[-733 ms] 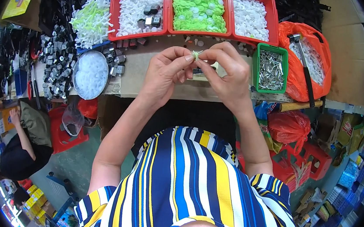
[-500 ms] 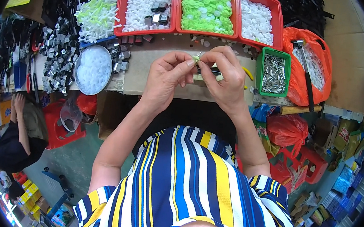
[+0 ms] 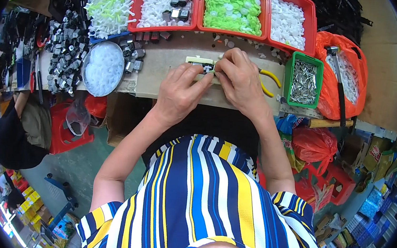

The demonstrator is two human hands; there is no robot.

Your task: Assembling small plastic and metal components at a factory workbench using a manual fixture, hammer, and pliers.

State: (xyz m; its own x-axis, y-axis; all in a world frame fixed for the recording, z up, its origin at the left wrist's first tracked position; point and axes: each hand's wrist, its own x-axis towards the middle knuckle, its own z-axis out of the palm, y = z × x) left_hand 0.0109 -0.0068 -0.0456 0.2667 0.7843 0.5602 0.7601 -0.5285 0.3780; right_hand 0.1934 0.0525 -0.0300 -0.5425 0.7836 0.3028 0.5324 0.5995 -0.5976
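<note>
Both hands meet over a small cream-coloured block with a dark middle (image 3: pixel 201 61) on the cardboard-covered bench. My left hand (image 3: pixel 181 91) is closed, its fingertips and thumb at the block's near side; what they hold is mostly hidden. My right hand (image 3: pixel 243 83) pinches at the block's right end, where a small pale green plastic part (image 3: pixel 212 72) shows between the fingertips of the two hands. Pliers with yellow handles (image 3: pixel 271 84) lie just right of my right hand.
Red divided trays (image 3: pixel 200 9) of white and green plastic parts stand behind. To the right are a green box of metal pins (image 3: pixel 319 80) and an orange bag (image 3: pixel 322 105) with a hammer (image 3: pixel 339 80). Left lie a round dish (image 3: pixel 87 72) and dark metal-faced pieces (image 3: pixel 65 63). Another person (image 3: pixel 16 135) is at far left.
My hands have come down from holding the small pale green part up, onto the cream block, which is now more visible. The pliers show more. The whole view has shifted slightly.
</note>
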